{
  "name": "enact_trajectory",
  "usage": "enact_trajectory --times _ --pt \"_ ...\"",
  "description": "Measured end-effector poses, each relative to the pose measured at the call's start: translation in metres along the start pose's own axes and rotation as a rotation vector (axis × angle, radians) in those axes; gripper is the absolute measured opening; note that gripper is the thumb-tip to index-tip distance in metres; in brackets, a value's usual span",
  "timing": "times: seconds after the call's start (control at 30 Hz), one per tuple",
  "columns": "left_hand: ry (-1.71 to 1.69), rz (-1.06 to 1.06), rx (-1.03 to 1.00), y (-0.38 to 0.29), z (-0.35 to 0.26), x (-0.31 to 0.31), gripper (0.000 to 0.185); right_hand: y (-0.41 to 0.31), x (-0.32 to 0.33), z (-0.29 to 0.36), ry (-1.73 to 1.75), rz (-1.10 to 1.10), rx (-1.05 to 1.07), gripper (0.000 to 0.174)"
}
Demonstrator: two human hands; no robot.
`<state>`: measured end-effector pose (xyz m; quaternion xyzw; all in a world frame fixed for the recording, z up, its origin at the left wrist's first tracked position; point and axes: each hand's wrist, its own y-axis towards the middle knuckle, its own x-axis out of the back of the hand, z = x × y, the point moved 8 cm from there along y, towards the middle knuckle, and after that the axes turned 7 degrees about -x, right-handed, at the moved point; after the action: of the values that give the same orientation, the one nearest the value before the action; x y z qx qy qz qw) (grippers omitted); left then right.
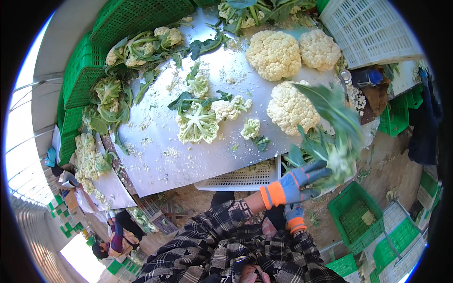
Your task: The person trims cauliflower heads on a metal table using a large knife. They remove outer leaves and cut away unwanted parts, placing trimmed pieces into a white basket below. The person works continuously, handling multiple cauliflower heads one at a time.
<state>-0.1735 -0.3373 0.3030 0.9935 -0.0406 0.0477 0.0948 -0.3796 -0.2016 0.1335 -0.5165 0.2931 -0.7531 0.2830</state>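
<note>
My left hand (299,184), in a grey glove with an orange cuff, reaches to the right past the table's near edge. Its fingers are at a leafy cauliflower trimming (338,159), blurred by motion; whether they grip it is unclear. Close to my body is my right hand (294,212), gloved alike, its fingers partly hidden. Beyond the leaves a trimmed cauliflower head (293,108) rests on the metal tabletop (152,169). Two more heads, a large one (273,55) and a smaller one (319,50), lie behind it. Cut florets (198,122) are scattered mid-table.
Green crates (83,76) and leafy trimmings (109,95) line the table's left and far sides. A white basket (371,32) leans at far right. Under the near edge sits a white crate (240,182). A green crate (355,215) stands on the floor. Another person (118,237) is at lower left.
</note>
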Motion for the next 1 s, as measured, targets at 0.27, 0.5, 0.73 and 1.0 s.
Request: enact_trajectory --times 0.27,0.5,0.73,1.0 --pt "0.902 -0.888 0.432 -0.194 0.098 0.217 0.081 -0.001 -0.011 0.043 -0.295 0.209 0.033 0.03" --pt "1.055 -1.15 0.892 -0.31 0.172 0.33 0.085 0.023 -0.062 0.099 -0.421 0.285 0.281 0.03" --pt "1.257 -0.119 1.205 -0.168 0.244 0.387 0.067 0.02 -0.067 0.13 -0.392 0.274 0.362 0.029" --pt "0.997 -0.427 1.148 -0.238 0.272 0.425 0.029 0.025 -0.074 0.111 -0.357 0.256 0.286 0.029"
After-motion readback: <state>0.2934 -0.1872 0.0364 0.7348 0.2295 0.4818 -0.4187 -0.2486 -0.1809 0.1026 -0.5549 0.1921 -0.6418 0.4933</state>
